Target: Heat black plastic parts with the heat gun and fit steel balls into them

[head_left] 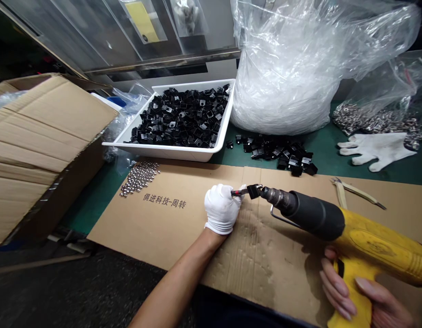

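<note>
My left hand [221, 208], in a white glove, is closed around a slim dark tool [236, 193] with a red band; most of it is hidden in the fist. At the tool's far end sits a small black plastic part [253, 191], with a bit of metal showing beside it. My right hand [361, 287], bare, grips the handle of a yellow heat gun [378, 243]. The gun's metal nozzle [277, 197] points left, its tip right beside the black part.
A white tray [197, 155] heaped with black parts stands behind, with a loose pile of black parts [282, 152] to its right. Small metal pins [139, 178] lie on the cardboard [156, 228]. Around are pliers [357, 190], a white glove [376, 148], plastic bags [286, 68] and an open carton [43, 132].
</note>
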A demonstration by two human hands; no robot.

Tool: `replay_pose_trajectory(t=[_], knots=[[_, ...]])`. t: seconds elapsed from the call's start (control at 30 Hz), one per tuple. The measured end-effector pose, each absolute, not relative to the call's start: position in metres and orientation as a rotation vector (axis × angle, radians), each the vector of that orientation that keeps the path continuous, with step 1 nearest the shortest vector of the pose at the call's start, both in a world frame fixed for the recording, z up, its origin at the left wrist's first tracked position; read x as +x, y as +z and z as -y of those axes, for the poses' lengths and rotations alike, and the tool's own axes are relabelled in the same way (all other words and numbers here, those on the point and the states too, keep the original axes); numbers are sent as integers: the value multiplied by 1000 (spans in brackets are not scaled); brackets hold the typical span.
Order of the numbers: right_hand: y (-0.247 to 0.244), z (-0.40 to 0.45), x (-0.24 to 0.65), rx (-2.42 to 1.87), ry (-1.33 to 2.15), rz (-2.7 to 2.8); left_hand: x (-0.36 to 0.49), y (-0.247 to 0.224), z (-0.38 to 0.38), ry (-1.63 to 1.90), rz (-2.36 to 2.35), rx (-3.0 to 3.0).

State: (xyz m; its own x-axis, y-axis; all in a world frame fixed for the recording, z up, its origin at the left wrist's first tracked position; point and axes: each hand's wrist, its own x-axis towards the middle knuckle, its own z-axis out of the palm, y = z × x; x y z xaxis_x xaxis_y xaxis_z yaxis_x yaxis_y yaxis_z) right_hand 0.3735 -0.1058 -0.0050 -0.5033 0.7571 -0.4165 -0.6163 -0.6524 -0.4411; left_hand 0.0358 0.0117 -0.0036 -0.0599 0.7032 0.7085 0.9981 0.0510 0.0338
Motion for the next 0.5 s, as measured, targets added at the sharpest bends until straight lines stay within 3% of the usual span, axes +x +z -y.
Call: replay_pose_trajectory(t=[0.23,0.5], knots=[[16,97,345,-634,2056,252,24,-3,-17,-847,1928,-1830],[59,91,409,-954,1448,521,28,3,-45,-1070,2350,-1792]])
